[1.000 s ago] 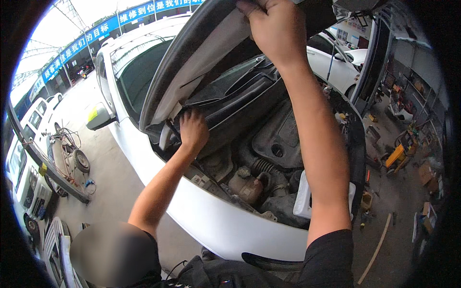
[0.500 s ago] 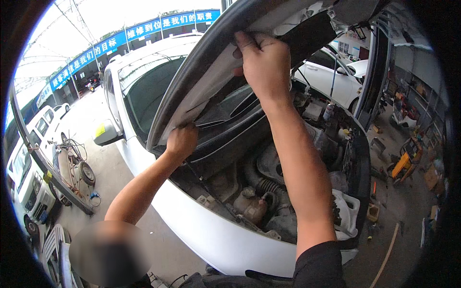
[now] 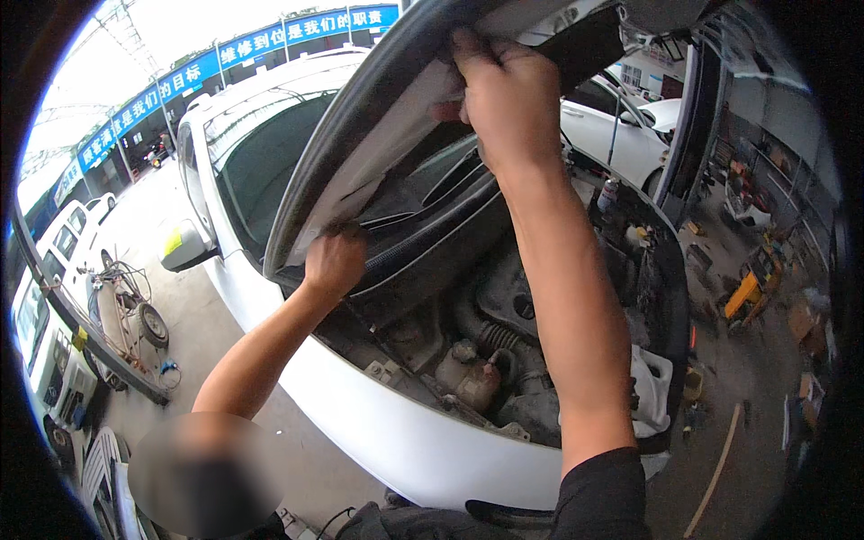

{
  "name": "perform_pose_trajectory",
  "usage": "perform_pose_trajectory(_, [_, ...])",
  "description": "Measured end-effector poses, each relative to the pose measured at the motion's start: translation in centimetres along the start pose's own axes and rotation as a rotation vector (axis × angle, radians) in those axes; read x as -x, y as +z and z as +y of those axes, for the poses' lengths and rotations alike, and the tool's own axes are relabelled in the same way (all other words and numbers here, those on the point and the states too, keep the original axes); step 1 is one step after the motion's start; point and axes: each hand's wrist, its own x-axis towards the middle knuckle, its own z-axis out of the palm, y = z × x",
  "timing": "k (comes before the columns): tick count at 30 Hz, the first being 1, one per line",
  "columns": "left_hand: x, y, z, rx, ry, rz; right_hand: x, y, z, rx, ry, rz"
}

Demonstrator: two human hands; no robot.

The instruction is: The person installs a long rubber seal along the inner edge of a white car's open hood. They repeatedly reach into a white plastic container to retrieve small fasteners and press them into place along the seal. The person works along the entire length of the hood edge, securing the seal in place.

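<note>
A white car's raised hood [image 3: 400,126], with a thick, dark curved rim around a pale grey underside, spans the centre-left to the upper middle of the frame; its rounded corner points down and left, and its long axis slants toward the upper right. The left hand [image 3: 337,262], near that corner, and the right hand [image 3: 515,103], at upper centre, curl against the underside, but whether either clasps it cannot be told.
</note>
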Motion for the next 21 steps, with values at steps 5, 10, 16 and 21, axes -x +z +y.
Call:
perform_pose_trajectory(5, [0.0, 0.9, -0.5, -0.091, 0.030, 0.019, -0.1, 0.6, -0.6, -0.115, 0.102, -0.013])
perform_pose_trajectory(10, [0.1, 0.9, -0.6, 0.065, -0.108, -0.026, 0.3, 0.3, -2.3, -0.030, 0.071, -0.031])
perform_pose_trajectory(16, [0.0, 0.6, -0.4, -0.009, -0.014, 0.045, -0.2, 0.4, -2.3, -0.024, 0.157, -0.020])
perform_pose_trajectory(21, [0.2, 0.3, 0.6, 0.014, -0.064, 0.096, 0.0, -0.6, 0.5, -0.114, -0.064, -0.033])
